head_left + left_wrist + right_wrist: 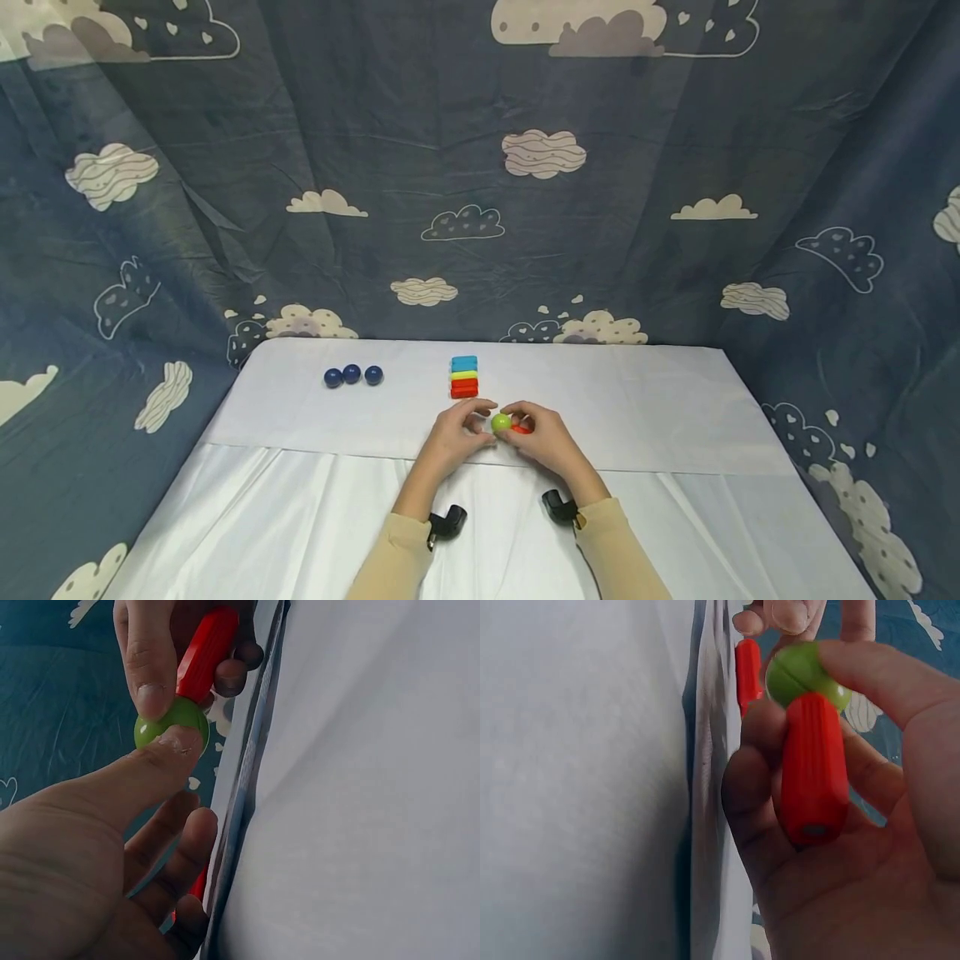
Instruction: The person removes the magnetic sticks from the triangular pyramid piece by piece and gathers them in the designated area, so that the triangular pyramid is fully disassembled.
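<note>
My right hand point(543, 435) holds a red ridged stick point(814, 769) with a metal dot in its end. At the stick's other end sits a shiny green ball point(501, 422), with the right thumb on it. Facing it from the left is my left hand point(453, 437), its fingers spread and loosely bent. In the left wrist view the left thumb overlaps the ball; whether it touches cannot be told. Just beyond the hands lies a row of short sticks point(464, 377), blue, yellow and red.
Three dark blue balls point(352, 374) lie at the back left of the white-covered table point(637, 408). A dark curtain point(450, 175) with cloud prints hangs behind and at both sides. A seam or fold crosses the cloth near the hands.
</note>
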A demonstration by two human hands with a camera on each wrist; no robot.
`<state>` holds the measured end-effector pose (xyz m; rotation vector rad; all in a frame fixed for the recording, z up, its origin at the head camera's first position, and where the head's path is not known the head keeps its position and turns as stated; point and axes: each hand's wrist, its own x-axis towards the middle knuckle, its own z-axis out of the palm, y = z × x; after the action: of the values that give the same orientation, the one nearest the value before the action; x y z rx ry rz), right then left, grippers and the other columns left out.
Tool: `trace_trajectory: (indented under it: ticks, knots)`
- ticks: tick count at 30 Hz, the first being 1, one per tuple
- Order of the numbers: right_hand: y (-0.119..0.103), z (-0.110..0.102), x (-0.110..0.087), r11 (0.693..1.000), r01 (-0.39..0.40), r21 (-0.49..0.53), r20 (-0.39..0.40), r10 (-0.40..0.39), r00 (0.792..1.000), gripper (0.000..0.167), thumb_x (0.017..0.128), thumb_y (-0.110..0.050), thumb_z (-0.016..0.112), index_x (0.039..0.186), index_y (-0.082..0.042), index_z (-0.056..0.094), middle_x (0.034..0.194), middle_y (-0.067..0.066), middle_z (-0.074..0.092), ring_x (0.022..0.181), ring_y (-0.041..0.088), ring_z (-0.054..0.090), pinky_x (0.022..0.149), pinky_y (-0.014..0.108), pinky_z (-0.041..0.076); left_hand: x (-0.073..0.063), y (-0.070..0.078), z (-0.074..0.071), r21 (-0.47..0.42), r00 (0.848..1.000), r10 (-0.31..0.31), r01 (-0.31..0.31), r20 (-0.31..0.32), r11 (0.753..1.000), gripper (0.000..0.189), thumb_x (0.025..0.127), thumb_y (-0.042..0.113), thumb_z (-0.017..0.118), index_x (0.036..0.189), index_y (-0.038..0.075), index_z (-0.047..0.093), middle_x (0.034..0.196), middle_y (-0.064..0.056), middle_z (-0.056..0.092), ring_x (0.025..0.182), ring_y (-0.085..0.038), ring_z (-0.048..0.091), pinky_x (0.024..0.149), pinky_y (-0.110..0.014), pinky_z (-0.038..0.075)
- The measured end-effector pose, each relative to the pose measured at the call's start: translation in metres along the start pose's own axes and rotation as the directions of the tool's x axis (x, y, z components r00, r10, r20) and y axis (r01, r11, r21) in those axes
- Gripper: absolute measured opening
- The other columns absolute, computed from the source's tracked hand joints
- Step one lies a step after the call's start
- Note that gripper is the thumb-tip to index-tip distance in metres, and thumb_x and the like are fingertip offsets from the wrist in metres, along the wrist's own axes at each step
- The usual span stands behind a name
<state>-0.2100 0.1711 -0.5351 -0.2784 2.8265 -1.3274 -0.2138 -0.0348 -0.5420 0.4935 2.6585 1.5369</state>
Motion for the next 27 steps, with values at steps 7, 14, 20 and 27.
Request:
trace_trajectory:
  ticks: [7,14,20,27]
  knots:
    - [-0.002,0.001,-0.001,0.999,-0.029,0.031,0.030,0.028,0.999,0.033,0.092,-0.025,0.084,0.121,-0.012,0.076,0.103,0.001,0.072,0.089,0.016,0.058,0.077,0.029,0.052,0.000,-0.002,0.002,-0.008,1.000,0.002,-0.002,0.020,1.000,0.041,0.089,0.016,0.086,0.126,0.026,0.074,0.118,0.003,0.077,0.087,-0.005,0.064,0.085,-0.029,0.052]
    - [-0.002,0.001,0.000,0.998,-0.048,0.029,0.031,0.047,0.998,0.033,0.091,-0.026,0.085,0.120,-0.013,0.077,0.100,0.001,0.072,0.087,0.016,0.056,0.074,0.028,0.050,-0.001,-0.002,0.002,0.005,0.999,0.010,-0.010,0.038,1.000,0.033,0.090,0.018,0.085,0.121,0.029,0.077,0.113,0.007,0.077,0.088,-0.007,0.064,0.081,-0.026,0.051]
    - [0.005,0.000,0.001,0.997,-0.051,0.061,0.048,0.048,0.998,0.031,0.090,-0.023,0.085,0.120,-0.016,0.076,0.102,0.001,0.072,0.087,0.015,0.060,0.074,0.027,0.053,-0.001,-0.003,-0.001,0.025,1.000,0.009,-0.009,0.024,1.000,0.033,0.091,0.021,0.085,0.122,0.025,0.076,0.107,0.005,0.077,0.085,-0.004,0.064,0.080,-0.025,0.051]
    - [0.017,-0.005,0.004,0.980,-0.088,0.176,0.046,0.082,0.996,0.029,0.091,-0.017,0.084,0.118,-0.014,0.074,0.095,0.004,0.072,0.073,0.015,0.063,0.065,0.023,0.054,-0.001,-0.005,-0.005,-0.019,0.999,-0.033,0.032,-0.036,0.999,0.032,0.091,0.020,0.085,0.121,0.023,0.074,0.108,0.001,0.076,0.082,-0.007,0.062,0.077,-0.024,0.050]
